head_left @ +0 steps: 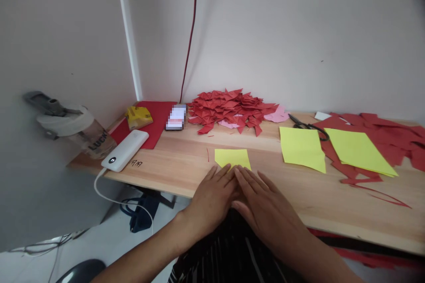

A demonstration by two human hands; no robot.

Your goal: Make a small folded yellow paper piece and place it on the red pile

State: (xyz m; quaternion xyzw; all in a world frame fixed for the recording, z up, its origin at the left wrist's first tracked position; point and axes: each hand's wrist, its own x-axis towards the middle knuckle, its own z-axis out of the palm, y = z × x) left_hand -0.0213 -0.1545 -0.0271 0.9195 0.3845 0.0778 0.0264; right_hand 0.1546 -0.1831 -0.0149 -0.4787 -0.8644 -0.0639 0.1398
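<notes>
A small yellow sheet of paper (232,157) lies flat on the wooden table near its front edge. My left hand (212,194) rests on its lower left part, fingers stretched out flat. Beside it, my right hand (262,199) presses on the lower right part, fingers straight and the fingertips close to those of the left. The paper's near edge is hidden beneath both hands. To the right lie a loose yellow sheet (300,148) and a small stack of yellow sheets (360,152).
Folded red paper pieces (229,108) are heaped by the wall. Scissors (307,127) and red paper scraps (388,135) lie at the right. A phone (176,117), a yellow packet (139,117), a cabled white power bank (125,151) and a clear bottle (96,139) stand or lie leftward.
</notes>
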